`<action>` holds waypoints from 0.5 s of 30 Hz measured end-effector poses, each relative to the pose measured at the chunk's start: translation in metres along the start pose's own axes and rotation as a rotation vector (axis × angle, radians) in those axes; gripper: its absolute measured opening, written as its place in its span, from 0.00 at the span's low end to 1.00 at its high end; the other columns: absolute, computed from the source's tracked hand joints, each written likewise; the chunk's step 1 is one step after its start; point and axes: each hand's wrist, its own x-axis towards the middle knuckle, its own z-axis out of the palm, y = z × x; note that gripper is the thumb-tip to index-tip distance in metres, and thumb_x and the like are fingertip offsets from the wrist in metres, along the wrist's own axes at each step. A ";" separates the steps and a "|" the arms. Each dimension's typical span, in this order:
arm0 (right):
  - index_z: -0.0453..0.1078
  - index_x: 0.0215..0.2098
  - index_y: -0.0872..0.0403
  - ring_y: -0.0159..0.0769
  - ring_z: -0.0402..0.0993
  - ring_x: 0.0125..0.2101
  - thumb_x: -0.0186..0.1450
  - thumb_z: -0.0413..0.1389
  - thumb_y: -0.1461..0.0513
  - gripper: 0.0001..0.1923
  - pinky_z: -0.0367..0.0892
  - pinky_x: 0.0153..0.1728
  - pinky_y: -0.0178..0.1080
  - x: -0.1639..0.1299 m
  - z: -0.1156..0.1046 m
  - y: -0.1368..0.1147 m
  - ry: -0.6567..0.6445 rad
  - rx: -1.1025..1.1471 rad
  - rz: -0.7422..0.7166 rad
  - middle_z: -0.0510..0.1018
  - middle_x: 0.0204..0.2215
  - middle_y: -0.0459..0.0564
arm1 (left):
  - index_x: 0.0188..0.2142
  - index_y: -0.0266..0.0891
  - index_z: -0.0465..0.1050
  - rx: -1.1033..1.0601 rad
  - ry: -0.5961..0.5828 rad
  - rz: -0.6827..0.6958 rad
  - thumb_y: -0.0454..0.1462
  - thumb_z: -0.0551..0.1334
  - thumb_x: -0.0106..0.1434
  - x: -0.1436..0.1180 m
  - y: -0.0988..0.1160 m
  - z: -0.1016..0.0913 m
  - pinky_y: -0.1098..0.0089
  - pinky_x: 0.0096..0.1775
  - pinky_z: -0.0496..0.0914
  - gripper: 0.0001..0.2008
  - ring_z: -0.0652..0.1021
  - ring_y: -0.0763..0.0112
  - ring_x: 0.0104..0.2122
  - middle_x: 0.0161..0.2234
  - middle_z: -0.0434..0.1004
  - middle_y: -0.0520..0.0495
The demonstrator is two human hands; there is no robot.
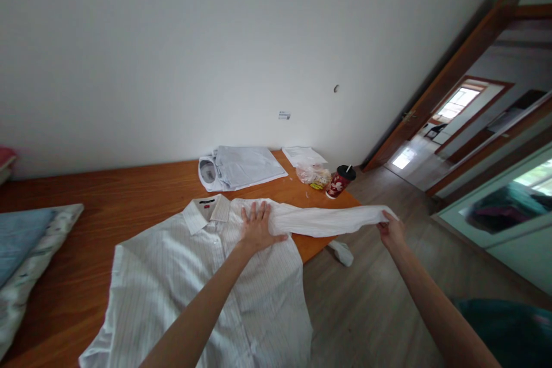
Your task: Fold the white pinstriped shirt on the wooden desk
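Left hand (257,229) flat, grip released, pressing striped white shirt (207,293) spread on counter (129,190). Right hand (390,231), grip clenched on sleeve (328,221) end, stretched past counter edge. Behind: red cup (339,181) with lid and straw, contents hidden; plastic bag (314,175) just beside.

soft even daylight, bright glare through the far doorway, edges warped and blurry.

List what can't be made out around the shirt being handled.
- Head view: the shirt's lower hem, cut off by the bottom edge.
- The wall sticker's print, too small.
- The right hand's fingers, hidden behind the sleeve end they grip.
- The snack bag's contents, blurred.
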 end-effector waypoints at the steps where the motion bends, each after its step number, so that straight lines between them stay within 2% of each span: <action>1: 0.72 0.38 0.50 0.30 0.76 0.28 0.56 0.68 0.65 0.14 0.77 0.30 0.31 -0.012 0.017 -0.014 -0.023 0.036 -0.073 0.79 0.32 0.40 | 0.75 0.35 0.59 -0.104 0.024 -0.013 0.70 0.63 0.57 0.001 0.002 -0.007 0.33 0.72 0.34 0.58 0.49 0.33 0.76 0.76 0.54 0.31; 3: 0.71 0.40 0.50 0.31 0.77 0.31 0.56 0.71 0.62 0.17 0.76 0.31 0.32 -0.053 0.051 -0.042 -0.161 0.121 -0.283 0.80 0.35 0.42 | 0.70 0.36 0.67 -0.418 0.117 -0.092 0.67 0.59 0.64 0.000 0.006 -0.026 0.41 0.72 0.51 0.47 0.62 0.41 0.73 0.72 0.66 0.31; 5: 0.70 0.40 0.50 0.31 0.77 0.32 0.59 0.71 0.59 0.17 0.75 0.32 0.32 -0.119 0.079 -0.063 -0.360 0.131 -0.467 0.79 0.35 0.42 | 0.62 0.34 0.73 -0.830 0.193 -0.241 0.66 0.52 0.70 -0.008 0.009 -0.051 0.47 0.64 0.69 0.41 0.75 0.46 0.64 0.64 0.75 0.30; 7: 0.72 0.43 0.50 0.31 0.76 0.31 0.63 0.70 0.59 0.14 0.74 0.33 0.33 -0.196 0.092 -0.071 -0.622 0.005 -0.640 0.78 0.33 0.42 | 0.58 0.34 0.75 -1.227 0.130 -0.391 0.67 0.46 0.70 -0.030 0.010 -0.078 0.49 0.54 0.77 0.43 0.81 0.46 0.55 0.58 0.79 0.29; 8: 0.73 0.44 0.49 0.35 0.79 0.34 0.65 0.69 0.60 0.12 0.75 0.35 0.36 -0.233 0.093 -0.070 -0.861 -0.112 -0.680 0.81 0.35 0.45 | 0.57 0.34 0.76 -1.383 0.035 -0.436 0.69 0.45 0.70 -0.047 0.011 -0.091 0.50 0.50 0.78 0.44 0.82 0.46 0.53 0.56 0.80 0.30; 10: 0.74 0.44 0.46 0.43 0.82 0.43 0.71 0.62 0.58 0.05 0.77 0.44 0.45 -0.295 0.088 -0.059 -1.517 -0.195 -0.687 0.85 0.42 0.50 | 0.57 0.36 0.77 -1.560 -0.164 -0.479 0.71 0.45 0.68 -0.090 0.013 -0.110 0.53 0.47 0.79 0.46 0.83 0.46 0.51 0.54 0.82 0.32; 11: 0.74 0.45 0.45 0.44 0.82 0.47 0.74 0.58 0.56 0.04 0.75 0.50 0.49 -0.316 0.084 -0.050 -1.734 -0.210 -0.666 0.86 0.44 0.51 | 0.57 0.37 0.78 -1.593 -0.240 -0.495 0.71 0.46 0.68 -0.114 0.015 -0.115 0.54 0.46 0.79 0.45 0.83 0.46 0.50 0.54 0.82 0.33; 12: 0.74 0.43 0.44 0.45 0.81 0.49 0.76 0.55 0.53 0.08 0.73 0.53 0.50 -0.331 0.078 -0.040 -1.888 -0.211 -0.632 0.86 0.45 0.51 | 0.59 0.39 0.77 -1.601 -0.294 -0.516 0.70 0.49 0.68 -0.139 0.019 -0.118 0.55 0.46 0.79 0.44 0.83 0.46 0.51 0.55 0.82 0.34; 13: 0.74 0.42 0.45 0.45 0.81 0.49 0.77 0.53 0.49 0.13 0.71 0.54 0.50 -0.340 0.070 -0.028 -1.962 -0.216 -0.593 0.86 0.45 0.52 | 0.61 0.42 0.76 -1.594 -0.332 -0.541 0.70 0.51 0.67 -0.161 0.022 -0.116 0.55 0.45 0.79 0.42 0.82 0.45 0.52 0.56 0.82 0.35; 15: 0.74 0.38 0.46 0.44 0.80 0.46 0.74 0.52 0.40 0.22 0.69 0.53 0.49 -0.344 0.052 -0.005 -1.964 -0.267 -0.497 0.86 0.43 0.53 | 0.63 0.45 0.74 -1.505 -0.308 -0.583 0.63 0.64 0.66 -0.197 0.032 -0.106 0.57 0.46 0.78 0.36 0.82 0.45 0.54 0.56 0.82 0.37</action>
